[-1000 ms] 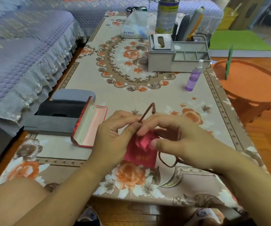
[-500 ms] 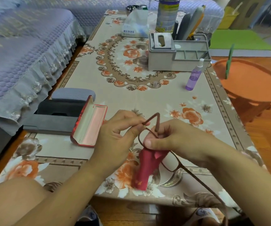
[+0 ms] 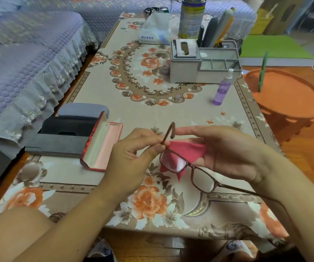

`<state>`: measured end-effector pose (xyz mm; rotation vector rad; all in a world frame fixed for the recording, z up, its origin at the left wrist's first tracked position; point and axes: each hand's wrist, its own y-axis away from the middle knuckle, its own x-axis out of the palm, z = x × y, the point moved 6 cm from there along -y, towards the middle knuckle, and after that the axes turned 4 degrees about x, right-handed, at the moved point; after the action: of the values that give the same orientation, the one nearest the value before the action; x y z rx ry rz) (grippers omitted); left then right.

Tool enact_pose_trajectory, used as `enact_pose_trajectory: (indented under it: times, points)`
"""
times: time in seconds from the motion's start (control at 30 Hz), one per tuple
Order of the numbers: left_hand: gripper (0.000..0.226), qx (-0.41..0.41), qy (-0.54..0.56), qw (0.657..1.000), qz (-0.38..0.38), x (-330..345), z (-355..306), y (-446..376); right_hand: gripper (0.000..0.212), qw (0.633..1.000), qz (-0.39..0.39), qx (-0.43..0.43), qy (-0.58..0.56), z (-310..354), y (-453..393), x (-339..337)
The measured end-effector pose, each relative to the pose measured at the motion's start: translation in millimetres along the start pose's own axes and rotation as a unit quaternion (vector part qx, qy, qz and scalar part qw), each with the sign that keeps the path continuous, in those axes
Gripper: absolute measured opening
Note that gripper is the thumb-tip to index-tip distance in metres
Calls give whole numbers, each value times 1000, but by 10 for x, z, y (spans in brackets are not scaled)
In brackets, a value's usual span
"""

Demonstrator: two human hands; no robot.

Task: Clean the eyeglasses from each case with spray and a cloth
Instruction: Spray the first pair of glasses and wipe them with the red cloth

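Note:
Brown-framed eyeglasses (image 3: 201, 176) hang above the near part of the flowered table (image 3: 171, 114). My left hand (image 3: 133, 159) pinches the left temple arm near its hinge, with the curved tip pointing up. My right hand (image 3: 228, 152) lies behind the lenses with fingers mostly straight and a red cloth (image 3: 186, 150) draped across its palm and fingers. The right temple arm runs out under my right wrist. A red case (image 3: 101, 144) lies open and empty at the left. A purple spray bottle (image 3: 222, 89) stands upright at the far right.
A grey case (image 3: 80, 110), a black case (image 3: 67, 125) and a dark flat box (image 3: 56, 146) sit at the table's left edge. Farther back stand a grey organiser (image 3: 199, 67), a tissue pack (image 3: 154, 33) and a tin (image 3: 191, 17). An orange stool (image 3: 288, 95) stands to the right.
The glasses have been unfolded and turned so both lenses face me. My right hand has opened out, and the red cloth now lies spread on it instead of hanging bunched from its fingers.

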<state>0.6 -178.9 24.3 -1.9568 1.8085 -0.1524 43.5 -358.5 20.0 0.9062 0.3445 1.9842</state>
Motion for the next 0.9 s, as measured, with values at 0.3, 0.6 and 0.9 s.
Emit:
enact_pose_trajectory:
  times: [0.3, 0.6, 0.9]
  points:
    - [17, 7, -3, 1000, 15, 20, 84, 2, 51, 999, 47, 6, 0, -28, -5, 52]
    - [15, 16, 7, 1000, 22, 43, 13, 11, 14, 996, 61, 16, 57, -176, -58, 148]
    - [14, 19, 21, 999, 29, 133, 94, 65, 9, 979, 70, 9, 192, -332, -101, 234]
